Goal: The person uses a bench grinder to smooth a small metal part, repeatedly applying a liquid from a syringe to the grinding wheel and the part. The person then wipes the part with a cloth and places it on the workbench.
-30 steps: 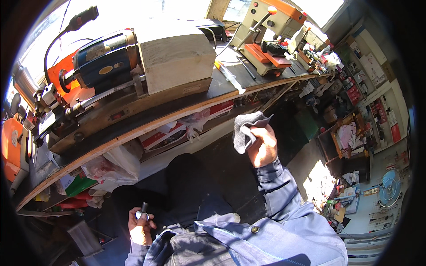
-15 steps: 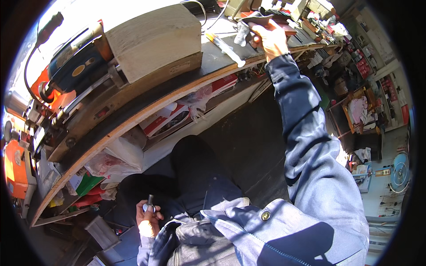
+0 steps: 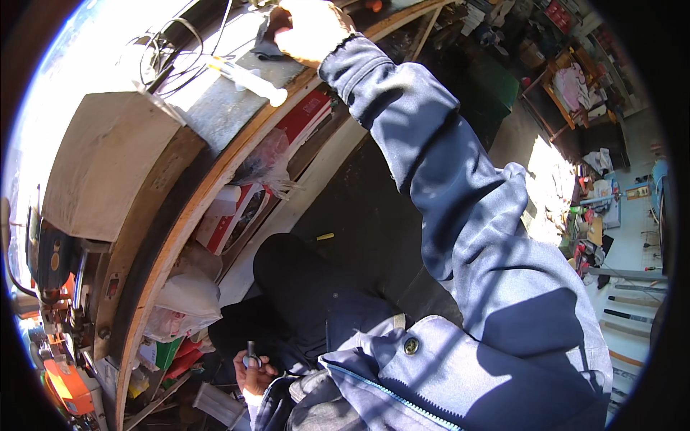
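At the top of the view my right hand point(image 3: 316, 32) reaches over the workbench, its fingers curled on a dark grey cloth point(image 3: 268, 44) that lies partly under it. Close by, a large syringe point(image 3: 248, 80) with yellowish-orange contents rests on the bench top, its plunger end near the wooden edge. Low down, by my lap, my left hand point(image 3: 253, 375) is closed around a small dark metal cylinder point(image 3: 251, 349). The cylinder stands upright out of the fingers; its lower part is hidden.
A bench machine with a big pale box-shaped cover point(image 3: 108, 161) fills the left of the bench. Black cables point(image 3: 176, 61) loop behind the syringe. Under the bench edge point(image 3: 188, 208) sit plastic bags point(image 3: 187, 298) and a red-and-white box point(image 3: 228, 219). A yellow object point(image 3: 325, 236) lies on the dark floor.
My view has turned right, so the bench shifts left and tilts. My right hand is still at the grey cloth, now closer to the syringe in view. The left hand keeps its hold.
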Tool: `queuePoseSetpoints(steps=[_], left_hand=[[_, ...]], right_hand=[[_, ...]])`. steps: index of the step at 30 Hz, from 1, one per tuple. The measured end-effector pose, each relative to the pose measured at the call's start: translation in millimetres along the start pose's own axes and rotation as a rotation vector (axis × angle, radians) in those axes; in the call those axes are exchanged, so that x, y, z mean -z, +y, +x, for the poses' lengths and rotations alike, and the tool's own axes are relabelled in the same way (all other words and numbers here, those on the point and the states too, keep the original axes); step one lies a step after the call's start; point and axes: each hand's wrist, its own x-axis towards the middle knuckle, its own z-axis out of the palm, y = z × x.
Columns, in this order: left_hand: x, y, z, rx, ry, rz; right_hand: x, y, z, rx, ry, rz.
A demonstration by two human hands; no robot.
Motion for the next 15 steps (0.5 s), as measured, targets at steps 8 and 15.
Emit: queuePoseSetpoints(steps=[8, 15], left_hand=[[-40.4, 5.9, 6.0, 0.033, -0.036, 0.001], [-63.6, 4.8, 12.1, 0.002, 0.011, -0.047]], right_hand=[[17.2, 0.4, -13.9, 0.126, -0.124, 0.095], [13.9, 16.3, -8.8, 0.032, -0.009, 0.218]])
